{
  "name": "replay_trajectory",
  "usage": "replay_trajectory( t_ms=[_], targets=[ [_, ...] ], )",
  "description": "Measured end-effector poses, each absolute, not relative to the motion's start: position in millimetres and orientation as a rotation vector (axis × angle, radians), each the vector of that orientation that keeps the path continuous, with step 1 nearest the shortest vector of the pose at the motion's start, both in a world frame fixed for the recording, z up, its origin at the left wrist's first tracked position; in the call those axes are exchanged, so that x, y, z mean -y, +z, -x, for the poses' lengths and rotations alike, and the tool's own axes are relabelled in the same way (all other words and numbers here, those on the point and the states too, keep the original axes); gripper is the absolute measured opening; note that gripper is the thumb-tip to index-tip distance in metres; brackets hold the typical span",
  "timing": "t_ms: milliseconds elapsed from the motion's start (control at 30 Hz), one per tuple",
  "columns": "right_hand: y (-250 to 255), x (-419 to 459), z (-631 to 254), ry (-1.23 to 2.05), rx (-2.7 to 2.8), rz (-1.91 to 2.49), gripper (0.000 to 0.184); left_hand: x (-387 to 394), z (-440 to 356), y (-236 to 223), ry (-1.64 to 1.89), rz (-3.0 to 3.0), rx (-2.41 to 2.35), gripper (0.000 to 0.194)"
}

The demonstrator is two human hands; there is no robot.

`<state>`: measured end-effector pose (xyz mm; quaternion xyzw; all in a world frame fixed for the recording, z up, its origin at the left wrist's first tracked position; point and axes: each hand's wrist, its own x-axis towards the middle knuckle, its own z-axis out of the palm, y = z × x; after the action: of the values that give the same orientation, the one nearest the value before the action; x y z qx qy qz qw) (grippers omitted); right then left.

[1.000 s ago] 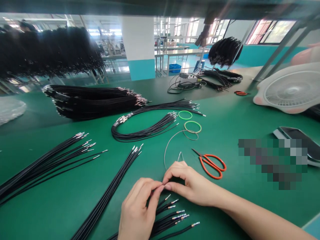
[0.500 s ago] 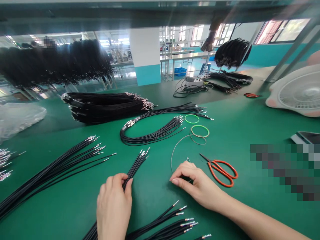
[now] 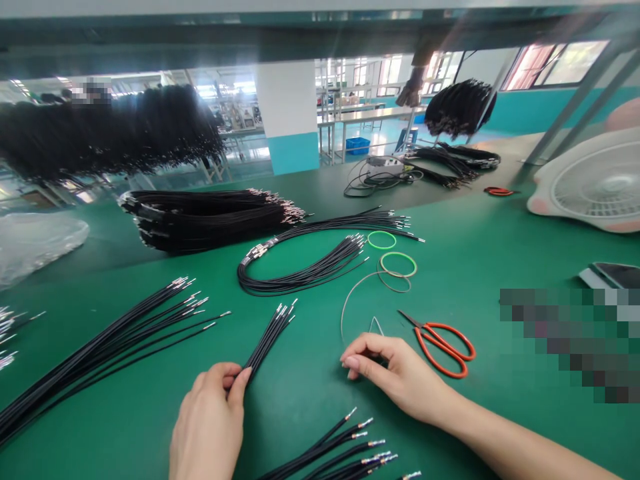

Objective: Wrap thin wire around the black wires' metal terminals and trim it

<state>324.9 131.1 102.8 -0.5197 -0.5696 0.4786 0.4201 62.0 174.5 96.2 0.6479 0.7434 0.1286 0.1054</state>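
My left hand (image 3: pixel 210 420) pinches a thin bundle of black wires (image 3: pixel 270 337) near its lower part; the metal-tipped ends point up and away. My right hand (image 3: pixel 390 377) rests curled on the green table (image 3: pixel 310 380), fingers closed over something small I cannot make out, beside a bent thin wire loop (image 3: pixel 357 293). Below and between the hands lies another group of black wires (image 3: pixel 340 447) with metal tips. Red-handled scissors (image 3: pixel 443 340) lie just right of my right hand.
A fan of loose black wires (image 3: pixel 110 350) spreads at the left. Coiled wires (image 3: pixel 300 267), a big black bundle (image 3: pixel 210 213) and green rubber bands (image 3: pixel 383 240) lie further back. A white fan (image 3: pixel 595 180) and a phone (image 3: pixel 613 275) stand at the right. A plastic bag (image 3: pixel 35 243) is far left.
My left hand left my right hand, moved left and took hold of the thin wire bundle, then slid down along it. My right hand stayed curled in place.
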Motion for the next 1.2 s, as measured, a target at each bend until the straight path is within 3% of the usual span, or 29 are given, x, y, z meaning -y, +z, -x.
replay_trajectory(
  t_ms=[167,500,833,1200],
  targets=[
    [100,-130,-323,1.211,1.487,1.328,0.021,-179,-64,101,0.316,-1.793,-2.191,0.023],
    [100,-130,-321,1.177,1.546,1.357,0.024,-180,-60,94,0.213,-2.179,-2.242,0.026],
    [100,-132,-320,1.201,1.540,1.351,0.023,-179,-64,105,0.463,-2.094,-2.224,0.024],
    [104,-128,-311,1.203,1.481,1.312,0.021,-136,-127,75,0.991,-2.153,-1.383,0.027]
  ],
)
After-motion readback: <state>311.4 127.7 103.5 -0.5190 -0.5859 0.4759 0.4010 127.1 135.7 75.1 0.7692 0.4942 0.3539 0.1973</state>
